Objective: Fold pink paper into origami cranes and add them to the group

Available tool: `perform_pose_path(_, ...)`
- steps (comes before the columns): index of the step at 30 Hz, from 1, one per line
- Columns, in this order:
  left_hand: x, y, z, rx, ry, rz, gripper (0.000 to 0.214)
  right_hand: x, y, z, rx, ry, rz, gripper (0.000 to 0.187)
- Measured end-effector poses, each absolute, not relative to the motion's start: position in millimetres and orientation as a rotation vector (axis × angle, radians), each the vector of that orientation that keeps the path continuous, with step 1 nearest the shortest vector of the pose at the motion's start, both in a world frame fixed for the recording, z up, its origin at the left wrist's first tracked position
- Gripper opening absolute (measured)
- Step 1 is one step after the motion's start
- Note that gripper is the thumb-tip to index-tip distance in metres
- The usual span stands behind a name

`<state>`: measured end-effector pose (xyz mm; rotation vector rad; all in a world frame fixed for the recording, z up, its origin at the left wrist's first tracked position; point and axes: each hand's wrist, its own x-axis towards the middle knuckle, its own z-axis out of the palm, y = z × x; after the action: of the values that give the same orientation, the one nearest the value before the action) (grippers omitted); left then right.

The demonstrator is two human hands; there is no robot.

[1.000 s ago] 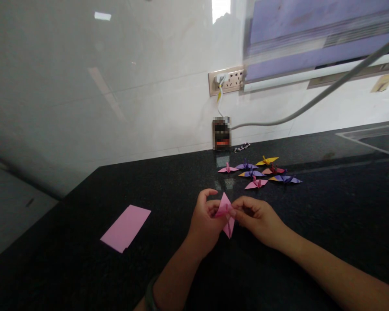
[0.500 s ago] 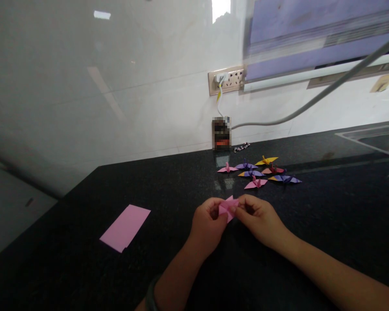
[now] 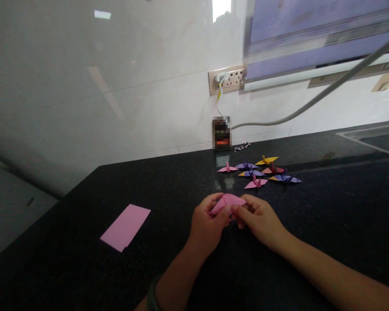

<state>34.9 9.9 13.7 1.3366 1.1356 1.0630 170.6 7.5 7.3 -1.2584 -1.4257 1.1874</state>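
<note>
A piece of folded pink origami paper (image 3: 228, 203) is held between both my hands above the dark countertop. My left hand (image 3: 207, 220) pinches its left side, thumb in front and fingers behind. On the right side, my right hand (image 3: 259, 218) grips the lower edge between thumb and fingers. The paper shows a broad, roof-like shape with a pointed right end; its underside is hidden by my thumbs. Beyond my hands lie several folded paper cranes, among them a pink crane (image 3: 256, 183), a yellow crane (image 3: 267, 160) and a purple crane (image 3: 285, 178).
Flat pink paper sheets (image 3: 125, 228) lie on the black countertop (image 3: 68, 242) to the left. A blurred-out object (image 3: 222, 134) leans at the wall near a beaded string (image 3: 242, 147). A grey cable (image 3: 278, 121) runs off right, below a wall socket (image 3: 226, 80).
The pink paper has been spread from a compact, pointed shape into a wider one. My fingers have shifted slightly on it; both hands stay in about the same place.
</note>
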Motion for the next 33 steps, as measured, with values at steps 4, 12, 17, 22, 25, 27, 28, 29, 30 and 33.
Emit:
perform_pose_path(4,33.6,10.2,11.4,1.423,1.193,1.067,0.030,170.2,8.1,5.1,-1.242,-1.461,1.167,0.012)
perform_pose_path(12,35.3,4.7,14.9,1.882,1.260,1.045,0.020,172.3,7.9,2.6,-1.254,-1.532,1.060,0.016)
perform_pose_path(17,33.0,7.7,14.9,1.878,1.295,1.078,0.023,173.6,8.4,3.1,-1.257,-1.572,1.014,0.018)
perform_pose_path(22,31.8,7.1,15.8,1.974,1.201,1.085,0.031,175.5,11.1,-0.9,-1.225,-1.567,0.947,0.012)
perform_pose_path(25,33.1,6.5,16.1,1.860,1.203,1.173,0.032,175.3,10.1,-2.4,-1.238,-1.529,0.904,0.010)
perform_pose_path(27,34.5,7.2,15.8,1.639,1.203,1.220,0.031,173.7,8.0,-1.5,-1.217,-1.470,0.928,0.010)
perform_pose_path(28,35.2,7.9,15.5,1.511,1.184,1.224,0.030,172.4,6.9,-0.7,-1.193,-1.427,0.966,0.009)
perform_pose_path(29,35.9,8.7,15.1,1.380,1.150,1.232,0.031,171.0,6.0,0.3,-1.160,-1.384,1.019,0.009)
perform_pose_path(30,36.4,9.6,14.5,1.258,1.103,1.242,0.034,169.7,5.2,1.3,-1.127,-1.342,1.073,0.009)
perform_pose_path(33,37.5,10.8,12.2,0.992,0.956,1.274,0.047,166.7,4.7,3.2,-1.067,-1.254,1.186,0.011)
